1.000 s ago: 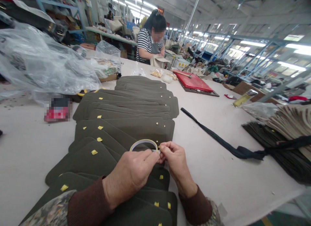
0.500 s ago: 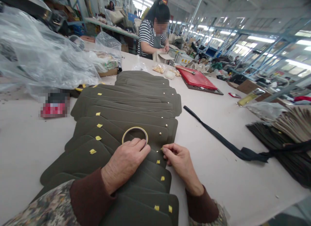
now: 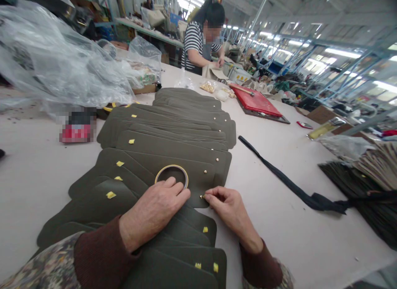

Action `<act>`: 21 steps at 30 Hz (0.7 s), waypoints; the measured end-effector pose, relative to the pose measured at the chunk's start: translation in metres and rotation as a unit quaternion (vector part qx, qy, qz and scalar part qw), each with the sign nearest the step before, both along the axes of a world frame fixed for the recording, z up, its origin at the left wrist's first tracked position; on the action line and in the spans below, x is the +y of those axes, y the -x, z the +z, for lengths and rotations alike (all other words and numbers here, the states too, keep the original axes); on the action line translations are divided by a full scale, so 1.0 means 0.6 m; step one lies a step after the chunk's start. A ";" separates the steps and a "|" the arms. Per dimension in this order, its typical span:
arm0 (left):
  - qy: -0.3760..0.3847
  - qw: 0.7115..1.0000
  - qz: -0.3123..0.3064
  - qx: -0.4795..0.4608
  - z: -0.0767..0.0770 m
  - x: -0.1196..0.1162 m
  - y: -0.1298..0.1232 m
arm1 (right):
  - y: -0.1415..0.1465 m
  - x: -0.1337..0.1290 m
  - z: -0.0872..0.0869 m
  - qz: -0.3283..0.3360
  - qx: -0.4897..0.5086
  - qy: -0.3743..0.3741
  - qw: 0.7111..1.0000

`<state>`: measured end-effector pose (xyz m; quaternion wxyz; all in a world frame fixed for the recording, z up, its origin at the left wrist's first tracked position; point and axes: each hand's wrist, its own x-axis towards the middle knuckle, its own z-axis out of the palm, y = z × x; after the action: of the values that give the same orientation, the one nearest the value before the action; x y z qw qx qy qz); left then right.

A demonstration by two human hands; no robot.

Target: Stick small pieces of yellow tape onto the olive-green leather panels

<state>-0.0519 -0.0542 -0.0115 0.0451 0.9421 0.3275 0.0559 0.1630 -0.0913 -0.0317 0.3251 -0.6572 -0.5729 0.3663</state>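
Observation:
Under my left hand point(image 3: 156, 212), a roll of yellow tape point(image 3: 171, 166) stands on a spread of dark olive flat panels point(image 3: 173, 154). Its fingers curl over the near side of the roll. My right hand point(image 3: 228, 206) is closed in a pinch at the right edge of one panel. Between thumb and forefinger shows a tiny yellow bit that looks like tape, right beside a small gold stud point(image 3: 201, 196). Another gold stud point(image 3: 205, 172) sits on the panel just beyond. Small yellow tape pieces point(image 3: 111, 195) stick to several panels at both ends.
Crumpled clear plastic point(image 3: 62, 61) lies at the left, near a blurred red and black item point(image 3: 77, 125). A black strap point(image 3: 279, 177) crosses the table at right towards stacked panels point(image 3: 356, 193). Farther back are a red board point(image 3: 256, 100) and a person point(image 3: 201, 44) handling a beige piece.
The panels under my left hand have slid leftwards, and that hand with them. My right fingers have come closer to the stud. A yellow tape piece below the stud no longer shows.

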 end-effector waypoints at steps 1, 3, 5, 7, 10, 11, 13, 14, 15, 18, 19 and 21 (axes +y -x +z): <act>0.001 1.000 0.001 -0.002 -0.002 -0.001 0.001 | 0.003 -0.001 0.002 0.009 -0.020 -0.010 1.000; 0.004 1.000 0.001 -0.005 -0.005 -0.002 0.002 | 0.010 -0.002 0.005 0.021 -0.052 -0.028 0.998; 0.010 1.000 0.004 -0.009 -0.006 -0.002 0.001 | 0.018 -0.002 0.008 0.030 -0.078 -0.036 0.996; 0.017 1.000 0.006 -0.012 -0.006 -0.002 0.001 | 0.024 -0.001 0.011 0.038 -0.101 -0.040 0.993; 0.022 1.000 0.004 -0.014 -0.003 -0.003 0.001 | 0.030 0.002 0.012 0.047 -0.146 -0.056 0.987; 0.023 1.000 0.004 -0.013 -0.002 -0.003 0.001 | 0.032 0.002 0.012 0.054 -0.162 -0.062 0.983; 0.021 1.000 0.005 -0.011 -0.003 -0.003 0.002 | 0.033 0.002 0.009 0.069 -0.190 -0.071 0.977; 0.018 1.000 0.005 -0.011 -0.003 -0.003 0.003 | 0.033 0.000 0.007 0.069 -0.196 -0.073 0.975; 0.015 1.000 0.006 -0.012 -0.004 -0.003 0.003 | 0.032 -0.002 0.004 0.062 -0.196 -0.075 0.976; 0.008 1.000 0.007 -0.016 -0.007 -0.003 0.004 | 0.024 -0.013 -0.001 0.018 -0.173 -0.079 0.982; 0.009 1.000 0.008 -0.019 -0.007 -0.003 0.004 | 0.021 -0.018 -0.002 0.012 -0.164 -0.078 0.983; 0.010 1.000 0.009 -0.023 -0.008 -0.002 0.004 | 0.017 -0.028 -0.004 0.024 -0.156 -0.086 0.984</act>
<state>-0.0540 -0.0555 -0.0162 0.0618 0.9372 0.3349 0.0749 0.1531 -0.1083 -0.0340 0.2784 -0.6621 -0.6614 0.2158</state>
